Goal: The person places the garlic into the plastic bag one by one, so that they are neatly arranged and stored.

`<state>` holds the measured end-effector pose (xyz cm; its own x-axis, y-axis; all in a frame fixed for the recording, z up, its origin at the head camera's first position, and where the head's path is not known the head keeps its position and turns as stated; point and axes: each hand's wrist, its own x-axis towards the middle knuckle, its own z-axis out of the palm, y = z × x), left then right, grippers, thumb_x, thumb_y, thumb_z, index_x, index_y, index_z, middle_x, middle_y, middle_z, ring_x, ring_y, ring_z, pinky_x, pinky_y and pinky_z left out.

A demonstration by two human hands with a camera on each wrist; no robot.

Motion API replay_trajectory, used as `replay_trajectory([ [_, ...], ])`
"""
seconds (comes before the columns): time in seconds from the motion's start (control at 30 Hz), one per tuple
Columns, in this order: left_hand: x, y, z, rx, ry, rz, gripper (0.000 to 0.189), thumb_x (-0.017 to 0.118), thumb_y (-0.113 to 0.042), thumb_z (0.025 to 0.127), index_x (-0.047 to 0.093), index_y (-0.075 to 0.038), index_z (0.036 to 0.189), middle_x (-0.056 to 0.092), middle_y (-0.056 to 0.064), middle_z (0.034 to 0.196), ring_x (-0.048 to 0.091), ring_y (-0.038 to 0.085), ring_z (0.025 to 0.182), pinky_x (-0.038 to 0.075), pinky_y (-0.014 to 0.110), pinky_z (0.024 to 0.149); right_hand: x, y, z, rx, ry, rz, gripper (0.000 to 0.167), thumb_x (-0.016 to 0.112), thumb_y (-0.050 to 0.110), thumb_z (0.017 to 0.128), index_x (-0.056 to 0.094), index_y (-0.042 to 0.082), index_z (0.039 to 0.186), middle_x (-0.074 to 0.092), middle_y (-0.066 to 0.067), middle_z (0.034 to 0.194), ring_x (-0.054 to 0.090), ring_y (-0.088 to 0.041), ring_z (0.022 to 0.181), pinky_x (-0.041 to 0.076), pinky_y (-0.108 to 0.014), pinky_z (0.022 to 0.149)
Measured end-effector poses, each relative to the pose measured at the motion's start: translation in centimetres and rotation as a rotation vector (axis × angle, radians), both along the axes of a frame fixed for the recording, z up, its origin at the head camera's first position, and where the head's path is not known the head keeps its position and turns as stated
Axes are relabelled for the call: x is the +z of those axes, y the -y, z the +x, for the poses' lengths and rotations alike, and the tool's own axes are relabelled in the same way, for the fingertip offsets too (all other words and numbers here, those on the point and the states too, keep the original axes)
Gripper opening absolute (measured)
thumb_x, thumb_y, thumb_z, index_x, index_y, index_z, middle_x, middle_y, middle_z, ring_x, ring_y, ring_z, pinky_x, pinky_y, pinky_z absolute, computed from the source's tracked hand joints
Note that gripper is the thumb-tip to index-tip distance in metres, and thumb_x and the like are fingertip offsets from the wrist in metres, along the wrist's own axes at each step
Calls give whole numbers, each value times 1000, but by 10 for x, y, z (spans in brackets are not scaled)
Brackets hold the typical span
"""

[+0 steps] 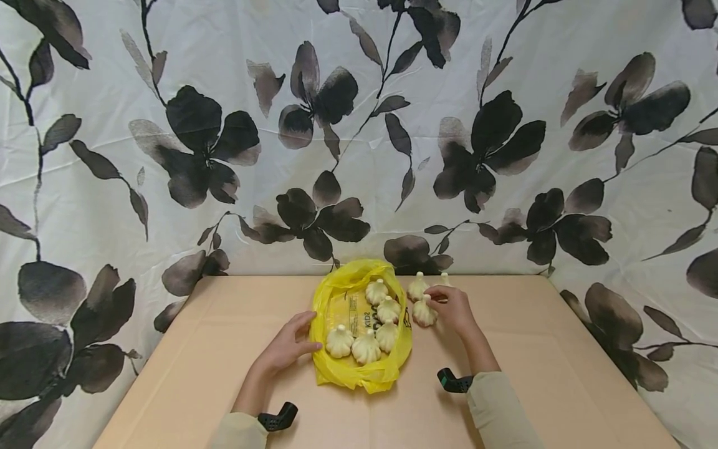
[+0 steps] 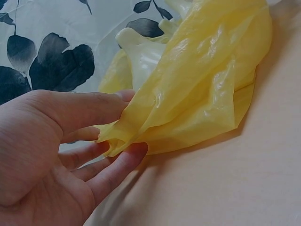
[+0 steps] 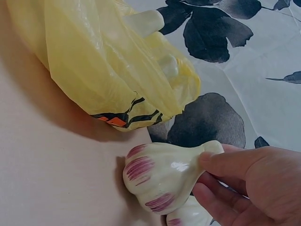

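Observation:
A yellow plastic bag [image 1: 359, 377] stands with its mouth spread wide, and several white garlic bulbs [image 1: 366, 347] lie inside it. At its left side my left hand [image 1: 286, 343] holds the edge, with yellow film [image 2: 197, 89] between thumb and fingers in the left wrist view. To the right of the bag, my right hand [image 1: 457, 312] pinches a garlic bulb [image 3: 160, 176] by its neck; purple streaks mark its skin. Another bulb [image 3: 190, 213] shows partly behind it in the right wrist view. Beyond the held one sits a garlic bulb [image 1: 417, 288], and a further bulb [image 1: 445, 279] is partly hidden by my hand.
The table [image 1: 561, 374] has a light tan surface. Behind its far edge hangs a white cloth [image 1: 392, 168] with dark flowers. Black wrist devices, one on the left [image 1: 277, 416] and one on the right [image 1: 454, 380], sit by the sleeves.

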<state>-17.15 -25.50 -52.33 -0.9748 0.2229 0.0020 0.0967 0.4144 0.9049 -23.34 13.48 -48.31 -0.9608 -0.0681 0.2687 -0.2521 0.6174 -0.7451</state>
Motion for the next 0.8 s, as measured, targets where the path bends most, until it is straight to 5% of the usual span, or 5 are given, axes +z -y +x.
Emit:
replay_trajectory([
  [0.8,7,9,9,-47,13,8,77,77,-18,82,38,-5,148,30,12,156,34,37,142,32,54,114,25,15,30,-7,-69,-1,21,71,0,84,73,4,104,72,-15,100,68,-28,93,58,-43,84],
])
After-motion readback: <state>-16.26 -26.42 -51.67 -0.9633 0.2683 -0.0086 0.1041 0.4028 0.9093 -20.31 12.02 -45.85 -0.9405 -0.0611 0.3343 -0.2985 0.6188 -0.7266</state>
